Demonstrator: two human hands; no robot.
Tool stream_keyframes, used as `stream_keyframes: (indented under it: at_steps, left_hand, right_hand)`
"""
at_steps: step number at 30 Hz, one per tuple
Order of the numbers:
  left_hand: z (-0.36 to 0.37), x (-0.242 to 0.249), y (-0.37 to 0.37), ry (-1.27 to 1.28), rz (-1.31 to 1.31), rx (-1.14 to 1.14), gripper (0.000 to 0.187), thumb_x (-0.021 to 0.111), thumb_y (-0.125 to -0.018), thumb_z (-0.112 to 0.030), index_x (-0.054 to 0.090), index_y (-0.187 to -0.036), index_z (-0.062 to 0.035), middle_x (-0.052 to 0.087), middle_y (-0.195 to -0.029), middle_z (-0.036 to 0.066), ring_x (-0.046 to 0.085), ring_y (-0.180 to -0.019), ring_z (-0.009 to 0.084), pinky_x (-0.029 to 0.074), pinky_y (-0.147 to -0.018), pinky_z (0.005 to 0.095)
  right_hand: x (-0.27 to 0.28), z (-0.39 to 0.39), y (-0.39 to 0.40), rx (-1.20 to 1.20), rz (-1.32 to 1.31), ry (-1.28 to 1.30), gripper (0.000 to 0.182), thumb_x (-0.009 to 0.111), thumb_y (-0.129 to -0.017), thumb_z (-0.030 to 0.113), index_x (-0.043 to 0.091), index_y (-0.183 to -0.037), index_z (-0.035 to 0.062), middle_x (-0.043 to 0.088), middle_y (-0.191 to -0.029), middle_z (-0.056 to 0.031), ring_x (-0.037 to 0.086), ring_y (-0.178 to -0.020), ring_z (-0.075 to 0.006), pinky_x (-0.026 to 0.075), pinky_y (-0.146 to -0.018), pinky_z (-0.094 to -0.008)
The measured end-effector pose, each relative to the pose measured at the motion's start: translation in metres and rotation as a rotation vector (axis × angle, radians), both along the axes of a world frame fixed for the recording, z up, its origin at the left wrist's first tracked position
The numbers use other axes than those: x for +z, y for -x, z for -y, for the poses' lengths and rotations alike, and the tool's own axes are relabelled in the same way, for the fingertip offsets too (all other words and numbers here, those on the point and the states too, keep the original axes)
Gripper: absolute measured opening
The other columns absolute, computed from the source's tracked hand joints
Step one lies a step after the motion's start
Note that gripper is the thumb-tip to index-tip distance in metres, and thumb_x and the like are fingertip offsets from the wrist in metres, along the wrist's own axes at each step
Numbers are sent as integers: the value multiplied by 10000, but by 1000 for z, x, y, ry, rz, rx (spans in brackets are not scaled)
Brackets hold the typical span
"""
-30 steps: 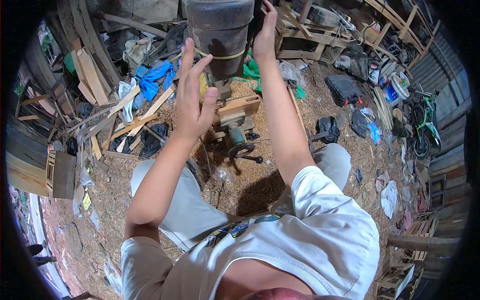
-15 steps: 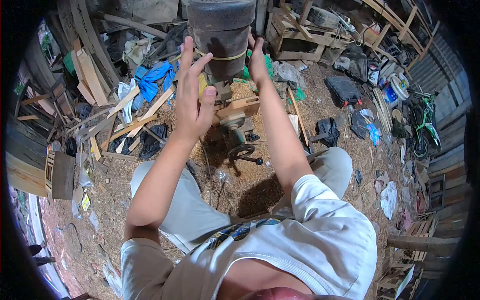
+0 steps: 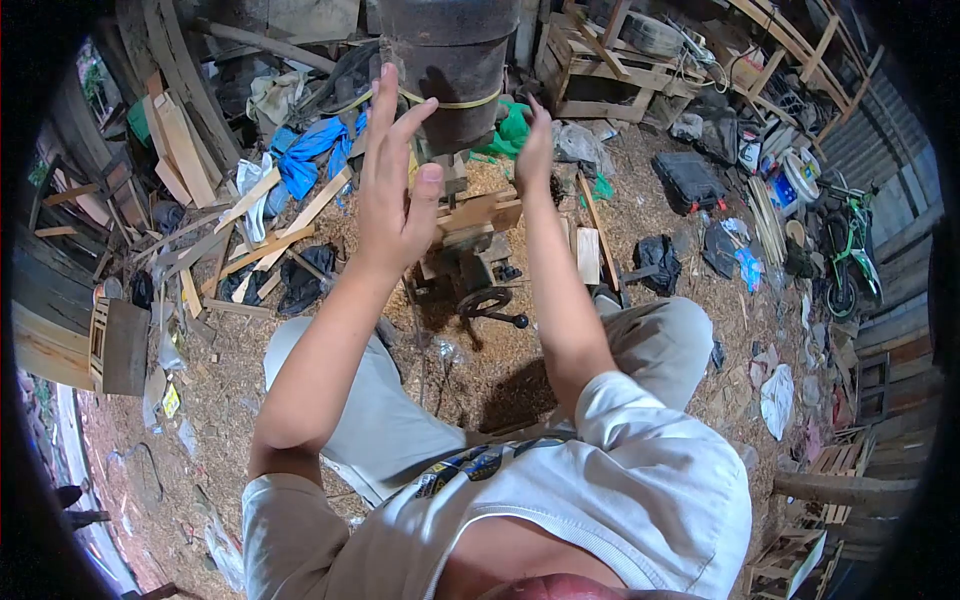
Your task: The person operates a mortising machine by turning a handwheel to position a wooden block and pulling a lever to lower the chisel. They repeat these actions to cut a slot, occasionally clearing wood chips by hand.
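We locate the drum upright at the upper centre of the frame, with a yellow band around its lower part. We observe the left hand spread at the drum's lower left, fingers pointing up; we cannot tell whether it touches. We find the right hand edge-on at the drum's lower right, fingers raised and unclenched, near a green bag. Between both hands, we note a board above the handwheel.

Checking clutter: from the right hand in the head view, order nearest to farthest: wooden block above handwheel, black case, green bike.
1. Wooden block, below-left of the right hand.
2. Black case, right side.
3. Green bike, far right.
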State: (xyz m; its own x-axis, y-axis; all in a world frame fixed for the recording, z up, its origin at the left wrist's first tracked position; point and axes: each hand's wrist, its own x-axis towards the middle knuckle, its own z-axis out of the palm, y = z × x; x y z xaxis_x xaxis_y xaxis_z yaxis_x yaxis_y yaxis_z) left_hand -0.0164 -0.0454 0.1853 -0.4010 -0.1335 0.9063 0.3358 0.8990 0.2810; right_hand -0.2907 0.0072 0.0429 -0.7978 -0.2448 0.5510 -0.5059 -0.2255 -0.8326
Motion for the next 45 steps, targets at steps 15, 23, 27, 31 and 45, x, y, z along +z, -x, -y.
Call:
stream_keyframes:
  at_steps: [15,23,27,31,45]
  left_hand:
    - [3,-4,-5,19,-37,-28,585,416,-1138,-487,564,-1479,-35,279,-1749,259,263,-1620,460,209,-1297,559]
    - [4,-2,-8,-9,-24,-15,607,413,-1136,-520,571,-1477,-43,271,-1753,259,240,-1630,455,206,-1300,551]
    - [5,-4,-7,-5,-13,-14,617,412,-1136,-523,572,-1477,-34,266,-1757,251,229,-1635,450,203,-1302,548]
    - [3,-4,-7,-22,-5,-27,624,411,-1136,-523,584,-1467,-23,261,-1761,245,225,-1637,446,206,-1301,546]
    - [4,-6,-7,-3,2,-18,597,409,-1141,-485,634,-1411,-2,273,-1754,258,240,-1632,452,219,-1294,550]
  right_hand:
    - [-242,-115,-100,115,1251,-509,607,436,-1110,522,653,-1401,35,707,-1275,-183,695,-1009,-315,568,-888,-477]
    - [-293,-121,-66,466,1548,-203,606,446,-1085,616,701,-1196,78,742,-1013,-131,700,-800,-316,578,-725,-520]
    - [-308,-125,-62,617,1665,-213,722,478,-1033,705,700,-1194,38,750,-1044,-128,693,-981,-364,540,-880,-609]
    - [-319,-134,-59,805,1747,-41,815,479,-999,737,670,-1225,-22,745,-1201,-231,683,-1068,-411,510,-988,-582]
    - [-360,-134,-51,639,1775,155,729,851,-890,542,618,-1231,-58,732,-1136,-196,712,-938,-347,600,-895,-487]
